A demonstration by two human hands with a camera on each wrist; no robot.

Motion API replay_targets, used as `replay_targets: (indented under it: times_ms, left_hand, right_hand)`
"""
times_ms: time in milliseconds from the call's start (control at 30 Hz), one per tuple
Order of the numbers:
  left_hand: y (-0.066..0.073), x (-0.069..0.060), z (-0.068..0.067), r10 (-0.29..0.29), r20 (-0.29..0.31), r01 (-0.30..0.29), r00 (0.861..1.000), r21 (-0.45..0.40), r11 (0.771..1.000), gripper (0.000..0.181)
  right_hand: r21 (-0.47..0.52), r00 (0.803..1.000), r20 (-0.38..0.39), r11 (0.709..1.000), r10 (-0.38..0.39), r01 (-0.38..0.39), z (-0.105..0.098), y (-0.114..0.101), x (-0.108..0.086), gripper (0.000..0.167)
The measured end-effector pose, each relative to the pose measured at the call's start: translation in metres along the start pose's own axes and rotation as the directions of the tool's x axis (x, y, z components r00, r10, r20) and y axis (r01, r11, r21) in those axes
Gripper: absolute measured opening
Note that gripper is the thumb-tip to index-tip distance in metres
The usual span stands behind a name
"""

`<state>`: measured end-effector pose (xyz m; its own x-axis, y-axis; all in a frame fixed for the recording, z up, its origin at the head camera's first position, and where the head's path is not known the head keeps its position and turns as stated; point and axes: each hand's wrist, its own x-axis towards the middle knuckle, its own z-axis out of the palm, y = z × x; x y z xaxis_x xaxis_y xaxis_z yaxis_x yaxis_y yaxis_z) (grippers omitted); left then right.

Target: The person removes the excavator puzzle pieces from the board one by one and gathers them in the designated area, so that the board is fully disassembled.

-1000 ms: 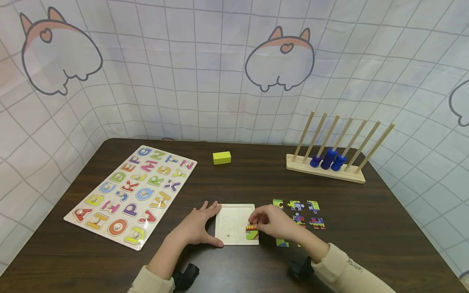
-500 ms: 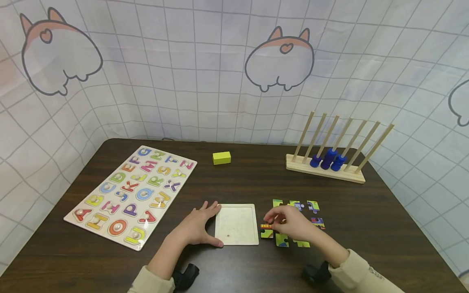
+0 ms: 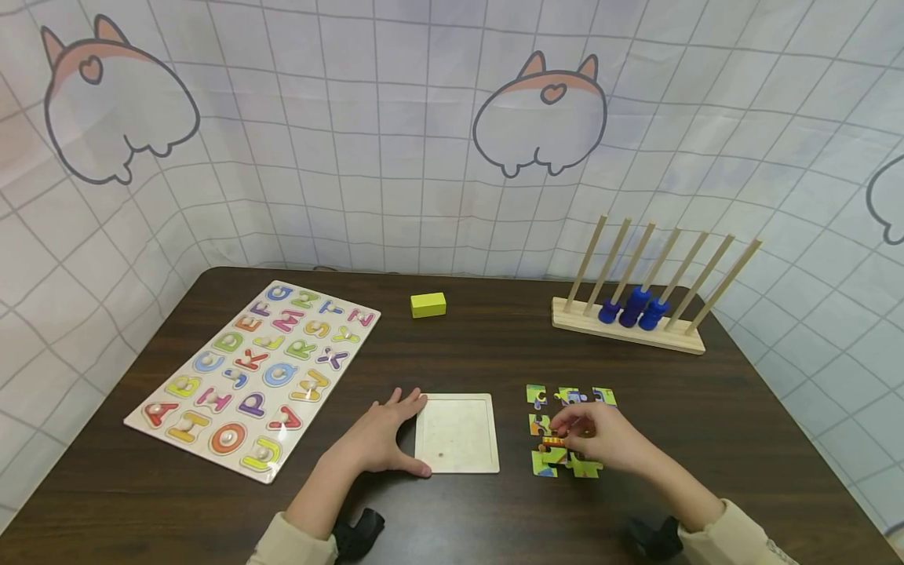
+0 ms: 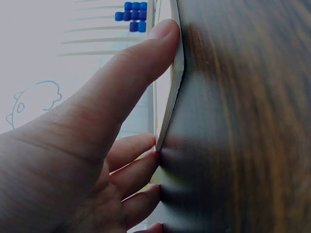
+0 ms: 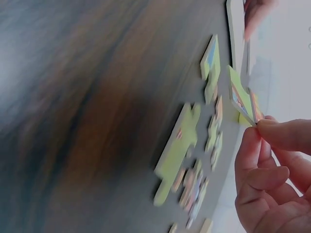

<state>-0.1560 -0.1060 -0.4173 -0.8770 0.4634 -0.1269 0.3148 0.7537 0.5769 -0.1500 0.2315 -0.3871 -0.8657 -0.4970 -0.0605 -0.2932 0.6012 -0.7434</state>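
My left hand (image 3: pixel 377 441) rests at the left side of a shallow, bare wooden puzzle tray (image 3: pixel 457 435). Its fingers are spread, and the thumb touches the tray's near-left corner; the left wrist view shows the thumb (image 4: pixel 141 60) on the rim. My right hand (image 3: pixel 603 435) pinches a green jigsaw piece (image 5: pixel 239 97) with a red-orange strip between thumb and forefinger. That piece is tilted above the other pieces, right of the tray. Several loose jigsaw pieces (image 3: pixel 585 466) lie flat on the table there, some hidden by the right hand.
An alphabet peg board (image 3: pixel 240 373) lies at the left. Near the back stands a yellow block (image 3: pixel 428 305). A wooden stand (image 3: pixel 628 330) with upright rods and blue beads is at the back right. Everything sits on a dark wooden table (image 3: pixel 466 361) before a patterned cloth.
My right hand has carried the pinched jigsaw piece rightward, from over the tray's right edge to above the loose pieces. The left hand and the tray stay in place.
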Motion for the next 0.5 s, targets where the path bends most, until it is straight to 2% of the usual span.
replay_targets:
  times_ms: [133, 333, 500]
  left_hand:
    - [0.000, 0.000, 0.000, 0.002, 0.001, -0.002, 1.000, -0.003, 1.000, 0.099]
    - [-0.001, 0.000, 0.001, 0.001, 0.007, -0.001, 1.000, -0.008, 1.000, 0.099]
    - [-0.001, 0.001, 0.001, 0.003, 0.002, -0.003, 1.000, -0.005, 1.000, 0.099]
  right_hand:
    - [0.019, 1.000, -0.010, 1.000, 0.012, -0.012, -0.007, 0.004, -0.009, 0.013]
    - [-0.031, 0.999, -0.032, 1.000, 0.001, -0.002, -0.018, 0.013, -0.021, 0.013]
    - [-0.069, 0.999, -0.041, 0.997, 0.024, -0.026, -0.026, 0.020, -0.032, 0.012]
